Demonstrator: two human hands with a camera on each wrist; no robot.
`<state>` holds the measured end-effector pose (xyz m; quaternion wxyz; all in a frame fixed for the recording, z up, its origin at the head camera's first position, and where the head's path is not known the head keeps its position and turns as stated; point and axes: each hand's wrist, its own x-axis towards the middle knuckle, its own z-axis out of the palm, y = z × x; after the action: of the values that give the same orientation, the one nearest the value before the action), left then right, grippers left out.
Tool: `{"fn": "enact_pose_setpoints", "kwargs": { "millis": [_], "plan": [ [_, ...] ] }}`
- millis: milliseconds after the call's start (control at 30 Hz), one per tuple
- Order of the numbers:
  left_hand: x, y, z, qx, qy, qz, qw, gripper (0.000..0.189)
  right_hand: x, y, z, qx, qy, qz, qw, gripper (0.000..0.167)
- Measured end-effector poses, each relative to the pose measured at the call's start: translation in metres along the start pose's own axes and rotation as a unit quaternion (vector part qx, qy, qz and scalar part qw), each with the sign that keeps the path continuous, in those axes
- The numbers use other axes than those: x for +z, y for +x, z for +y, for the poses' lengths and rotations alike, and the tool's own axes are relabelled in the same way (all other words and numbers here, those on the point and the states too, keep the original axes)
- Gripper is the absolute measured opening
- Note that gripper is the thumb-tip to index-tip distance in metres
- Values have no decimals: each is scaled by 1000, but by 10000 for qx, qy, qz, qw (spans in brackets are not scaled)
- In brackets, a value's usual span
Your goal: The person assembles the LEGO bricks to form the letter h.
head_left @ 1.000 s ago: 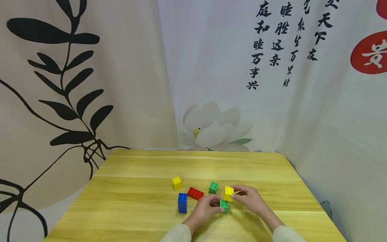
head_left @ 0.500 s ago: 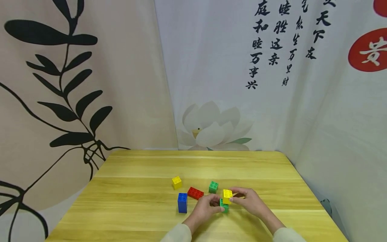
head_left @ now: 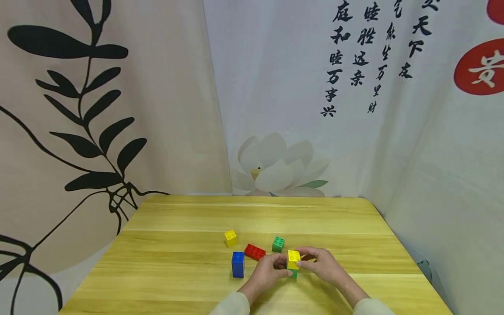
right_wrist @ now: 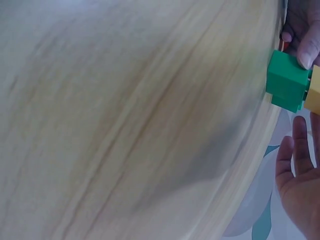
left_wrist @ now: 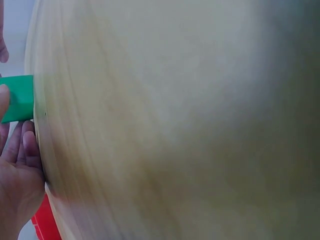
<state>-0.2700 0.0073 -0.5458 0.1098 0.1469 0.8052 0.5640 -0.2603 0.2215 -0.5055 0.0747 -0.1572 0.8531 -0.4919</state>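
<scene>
Near the front middle of the table, my left hand [head_left: 267,272] grips a green toy building brick [left_wrist: 21,97] between thumb and fingers. Right over it is a yellow building brick [head_left: 293,259], pinched at its right side by my right hand [head_left: 324,264]. In the head view the yellow brick covers most of the green one. The right wrist view shows the green brick [right_wrist: 289,75] and yellow brick [right_wrist: 315,92] face to face, with green studs showing in the narrow space between them. Fingers of the right hand [right_wrist: 302,195] stretch up beside the yellow brick there.
Left of the hands, a red brick [head_left: 255,252] lies flat and a blue block [head_left: 238,264] stands tall. Farther back are a second yellow brick [head_left: 230,238] and a second green brick [head_left: 278,244]. The wooden table [head_left: 177,271] reaches back to a printed curtain [head_left: 181,109].
My right hand has brought the yellow brick left and down, from beside the green brick to right over it. The left hand has kept its hold in place.
</scene>
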Motion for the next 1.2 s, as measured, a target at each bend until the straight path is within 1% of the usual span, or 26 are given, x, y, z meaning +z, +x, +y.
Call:
{"fn": "enact_pose_setpoints", "kwargs": {
  "millis": [133,467,733,967,1200],
  "plan": [
    [0,0,-1,65,5,2,10000,29,0,-1,-1,-3,-26,20,10000,45],
    [1,1,-3,158,-9,-4,9999,29,1,1,2,14,129,-33,9999,43],
    [0,1,-2,117,-30,-44,9999,29,-2,4,2,-97,-122,-144,9998,40],
    [0,0,-2,111,-54,-5,9999,31,-1,8,-2,-193,-349,-248,9989,37],
    [1,1,-1,166,-73,0,9998,30,-2,6,1,-79,-134,-199,9997,41]
  ]
}}
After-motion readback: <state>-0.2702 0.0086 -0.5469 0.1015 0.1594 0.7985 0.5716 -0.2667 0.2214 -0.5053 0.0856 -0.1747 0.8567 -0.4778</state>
